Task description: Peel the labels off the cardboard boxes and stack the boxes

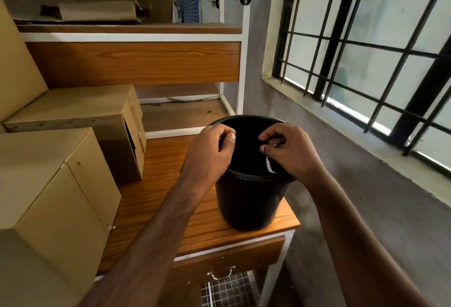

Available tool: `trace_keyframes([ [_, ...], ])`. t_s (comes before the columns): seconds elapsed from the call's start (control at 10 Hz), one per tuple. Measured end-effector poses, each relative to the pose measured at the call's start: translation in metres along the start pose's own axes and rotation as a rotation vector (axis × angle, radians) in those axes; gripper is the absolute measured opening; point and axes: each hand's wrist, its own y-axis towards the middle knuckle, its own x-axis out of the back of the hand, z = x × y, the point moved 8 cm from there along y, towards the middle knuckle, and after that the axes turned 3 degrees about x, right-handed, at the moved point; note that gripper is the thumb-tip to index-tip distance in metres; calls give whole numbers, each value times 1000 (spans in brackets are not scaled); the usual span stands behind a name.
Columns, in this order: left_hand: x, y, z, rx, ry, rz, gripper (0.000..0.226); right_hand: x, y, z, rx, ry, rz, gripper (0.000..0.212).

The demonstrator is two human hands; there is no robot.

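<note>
Forearms reach forward over the wooden counter (pixel 168 184) to a black bin (pixel 249 199) standing at its right end. Above the bin's open mouth, the left hand (pixel 210 150) has its fingers (pixel 228 136) curled, tips pressed to the thumb; what they pinch is too small to tell. The right hand (pixel 288 150) has curled fingers too, pinching a small white label scrap (pixel 270 166) that hangs just inside the bin's near rim. Left of the bin, a large cardboard box (pixel 48 179) sits nearest. Behind that box, further left of the bin, a second box (pixel 80 114) lies with an open side flap. Beyond the bin stands a shelf (pixel 131 31) with flattened cardboard (pixel 97 11).
</note>
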Motion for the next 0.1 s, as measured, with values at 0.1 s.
trace_keyframes([
  [0.1, 3, -1, 3, 12, -20, -14, 24, 3, 1, 3, 24, 1, -6, 27],
])
